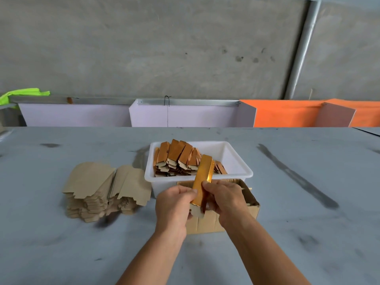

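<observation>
A long, narrow gold carton (202, 182) is held up in front of me, tilted away toward the white tub. My left hand (174, 204) grips its near end from the left. From the right, my right hand (224, 200) pinches the same end, thumb on top. The carton's pale open flap points down toward a small brown cardboard box (209, 223) that sits under both hands. Behind it, a white plastic tub (236, 159) holds several folded gold cartons (181, 159) lying in rows.
A stack of flat brown carton blanks (102, 192) lies on the grey table (61, 243) left of the tub. Purple panels (185, 116) and orange panels (287, 114) stand along the table's far edge against a concrete wall. Dark smears mark the tabletop on the right.
</observation>
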A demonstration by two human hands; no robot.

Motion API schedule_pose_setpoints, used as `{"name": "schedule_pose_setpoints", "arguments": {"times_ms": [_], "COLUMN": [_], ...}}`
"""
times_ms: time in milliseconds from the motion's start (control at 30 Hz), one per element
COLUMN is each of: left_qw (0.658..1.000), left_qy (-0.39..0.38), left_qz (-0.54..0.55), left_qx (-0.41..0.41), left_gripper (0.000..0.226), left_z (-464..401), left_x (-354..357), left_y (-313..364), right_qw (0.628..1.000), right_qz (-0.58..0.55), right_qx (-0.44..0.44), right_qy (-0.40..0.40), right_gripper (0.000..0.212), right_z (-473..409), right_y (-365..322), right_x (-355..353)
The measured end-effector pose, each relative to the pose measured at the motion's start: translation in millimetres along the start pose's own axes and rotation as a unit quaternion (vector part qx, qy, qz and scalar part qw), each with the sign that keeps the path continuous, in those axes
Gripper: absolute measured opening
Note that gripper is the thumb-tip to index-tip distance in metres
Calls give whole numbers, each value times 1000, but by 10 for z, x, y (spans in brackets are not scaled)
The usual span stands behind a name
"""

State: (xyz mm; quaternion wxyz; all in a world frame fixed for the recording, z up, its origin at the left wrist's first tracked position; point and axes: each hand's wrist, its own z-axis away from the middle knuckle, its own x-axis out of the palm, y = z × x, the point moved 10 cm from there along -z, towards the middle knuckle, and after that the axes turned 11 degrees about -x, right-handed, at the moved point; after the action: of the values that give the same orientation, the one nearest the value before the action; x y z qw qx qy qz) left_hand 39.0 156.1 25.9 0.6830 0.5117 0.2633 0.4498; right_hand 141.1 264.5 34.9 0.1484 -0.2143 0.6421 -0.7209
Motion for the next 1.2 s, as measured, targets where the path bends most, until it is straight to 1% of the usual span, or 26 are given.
{"name": "schedule_pose_setpoints", "arguments": {"times_ms": [167,233,300,400,433,533,667,700,800,867,900,933,967,1033,1100,1167,1200], "left_qw": [998,998,999,999,998,995,994,994,994,995,995,995,995,995,995,996,996], "left_qy": [50,50,35,1,1,14,16,13,3,-3,-6,-9,-11,-11,-6,9,24], "left_qz": [14,10,2,-13,-19,-47,-51,-50,-47,-39,-36,-35,-34,-33,-24,4,21], "left_qx": [21,30,41,49,58,84,97,97,96,95,95,94,93,91,92,87,85], "left_gripper": [16,17,17,5,6,4,14,15,17,17,17,18,18,17,16,19,21], "left_z": [-319,-416,-503,-616,-655,-738,-794,-799,-811,-816,-818,-820,-817,-795,-767,-745,-737], "left_x": [-17,48,165,325,339,319,290,286,278,269,271,273,276,260,208,88,-1], "left_y": [226,301,365,416,431,452,436,434,424,419,421,418,412,396,386,349,320], "right_qw": [998,996,996,993,990,985,983,981,978,970,962,945,922,879,823,792,787], "right_qz": [48,77,86,103,115,140,166,175,186,219,258,318,382,473,558,579,566], "right_qx": [-36,-42,-39,-44,-48,-29,4,13,33,38,33,25,9,-38,-108,-196,-244], "right_qy": [-26,-21,-1,48,66,99,79,84,91,95,87,72,56,36,11,3,-4], "right_gripper": [14,17,15,12,11,19,27,26,9,15,20,25,27,25,22,24,26], "right_z": [-275,-404,-561,-926,-1067,-1448,-1821,-1882,-2033,-2103,-2127,-2129,-2120,-2022,-1893,-1661,-1487], "right_y": [-124,-131,-134,-213,-248,-234,-108,-82,-22,14,28,24,1,-111,-287,-502,-599], "right_x": [134,147,114,-61,-154,-371,-373,-379,-362,-347,-330,-303,-271,-187,-26,230,397]}}
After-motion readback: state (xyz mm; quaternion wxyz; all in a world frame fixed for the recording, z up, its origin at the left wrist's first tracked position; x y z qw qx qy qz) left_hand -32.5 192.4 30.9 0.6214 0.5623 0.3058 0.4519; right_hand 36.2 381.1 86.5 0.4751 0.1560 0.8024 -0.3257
